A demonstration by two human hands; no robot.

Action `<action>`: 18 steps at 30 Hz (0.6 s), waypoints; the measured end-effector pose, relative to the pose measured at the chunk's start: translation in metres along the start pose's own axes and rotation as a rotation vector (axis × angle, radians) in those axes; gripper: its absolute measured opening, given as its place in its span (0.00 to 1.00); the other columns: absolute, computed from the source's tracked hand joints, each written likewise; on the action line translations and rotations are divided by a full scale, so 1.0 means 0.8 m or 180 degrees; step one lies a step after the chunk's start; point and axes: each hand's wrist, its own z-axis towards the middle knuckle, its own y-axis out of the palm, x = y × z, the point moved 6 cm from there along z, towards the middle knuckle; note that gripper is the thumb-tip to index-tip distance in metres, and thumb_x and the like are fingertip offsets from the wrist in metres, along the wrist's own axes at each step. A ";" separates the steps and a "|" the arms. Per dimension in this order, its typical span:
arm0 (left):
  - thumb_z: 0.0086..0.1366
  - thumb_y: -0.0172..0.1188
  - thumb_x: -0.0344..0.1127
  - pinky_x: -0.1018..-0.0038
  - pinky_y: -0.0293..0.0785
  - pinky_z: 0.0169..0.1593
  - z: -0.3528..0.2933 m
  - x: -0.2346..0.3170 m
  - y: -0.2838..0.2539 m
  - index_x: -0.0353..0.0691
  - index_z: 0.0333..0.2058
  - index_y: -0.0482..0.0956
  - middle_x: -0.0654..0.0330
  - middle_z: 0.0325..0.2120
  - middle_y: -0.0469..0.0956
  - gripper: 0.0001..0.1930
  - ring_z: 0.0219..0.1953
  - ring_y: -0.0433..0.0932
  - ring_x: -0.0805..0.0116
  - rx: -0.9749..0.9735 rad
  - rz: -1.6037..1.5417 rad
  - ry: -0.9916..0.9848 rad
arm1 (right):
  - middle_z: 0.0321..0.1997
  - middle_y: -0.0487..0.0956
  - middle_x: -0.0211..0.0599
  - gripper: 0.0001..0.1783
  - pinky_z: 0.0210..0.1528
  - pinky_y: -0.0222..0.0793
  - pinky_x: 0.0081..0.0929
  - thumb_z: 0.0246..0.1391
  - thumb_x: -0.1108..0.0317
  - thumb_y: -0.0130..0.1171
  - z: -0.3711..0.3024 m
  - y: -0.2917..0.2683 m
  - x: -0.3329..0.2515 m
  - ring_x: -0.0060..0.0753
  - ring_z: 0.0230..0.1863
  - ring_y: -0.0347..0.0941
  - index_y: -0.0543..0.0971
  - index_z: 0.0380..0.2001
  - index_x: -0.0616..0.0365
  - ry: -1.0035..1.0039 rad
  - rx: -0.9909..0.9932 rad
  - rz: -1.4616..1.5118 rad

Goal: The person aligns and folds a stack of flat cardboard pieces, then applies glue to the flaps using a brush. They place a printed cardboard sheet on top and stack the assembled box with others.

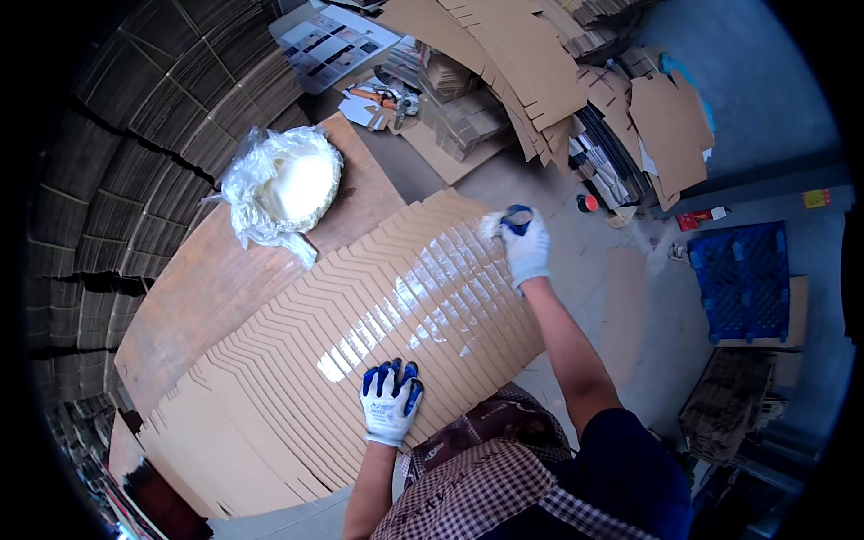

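Note:
Overlapping flat cardboard sheets lie fanned out in a long stepped row on the table. Across their exposed edges run wet white glue streaks. My left hand, in a white glove with blue fingertips, rests flat on the sheets with its fingers spread. At the far right end of the row, my gloved right hand grips a brush whose pale bristles touch the cardboard; its handle is mostly hidden in the fingers. A round container lined with clear plastic stands beyond the sheets, holding white glue.
The wooden table shows behind the sheets. Tied cardboard stacks rise along the left. More cut cardboard is piled at the back, near an orange-handled tool. A blue plastic pallet is on the right.

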 end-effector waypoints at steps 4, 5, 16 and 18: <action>0.56 0.66 0.40 0.53 0.67 0.55 0.004 0.002 -0.005 0.47 0.47 0.81 0.56 0.51 0.77 0.19 0.52 0.74 0.53 0.0070 0.0007 -0.0012 | 0.42 0.81 0.48 0.21 0.50 0.74 0.38 0.46 0.68 0.73 -0.011 0.005 -0.040 0.48 0.45 0.79 0.76 0.43 0.59 -0.0201 -0.0192 0.0394; 0.56 0.66 0.40 0.53 0.67 0.55 0.006 0.002 -0.004 0.47 0.47 0.81 0.56 0.51 0.77 0.18 0.52 0.74 0.53 0.0073 -0.0016 0.0004 | 0.42 0.81 0.48 0.22 0.50 0.74 0.38 0.46 0.68 0.73 -0.020 0.018 -0.042 0.49 0.45 0.79 0.76 0.43 0.59 -0.0332 -0.0261 0.0161; 0.56 0.66 0.42 0.51 0.65 0.59 0.001 -0.005 -0.002 0.48 0.47 0.82 0.54 0.52 0.76 0.19 0.54 0.72 0.51 0.0074 -0.0127 -0.0036 | 0.40 0.79 0.45 0.19 0.45 0.74 0.40 0.49 0.62 0.70 -0.029 0.021 -0.091 0.52 0.41 0.77 0.76 0.42 0.57 -0.0643 -0.0277 -0.0664; 0.57 0.65 0.42 0.52 0.65 0.59 -0.003 -0.004 -0.002 0.48 0.47 0.82 0.54 0.53 0.76 0.19 0.54 0.72 0.52 0.0007 -0.0063 -0.0032 | 0.39 0.79 0.45 0.20 0.44 0.74 0.39 0.48 0.62 0.71 -0.035 0.031 -0.087 0.51 0.41 0.78 0.76 0.42 0.56 -0.0471 -0.0353 -0.1110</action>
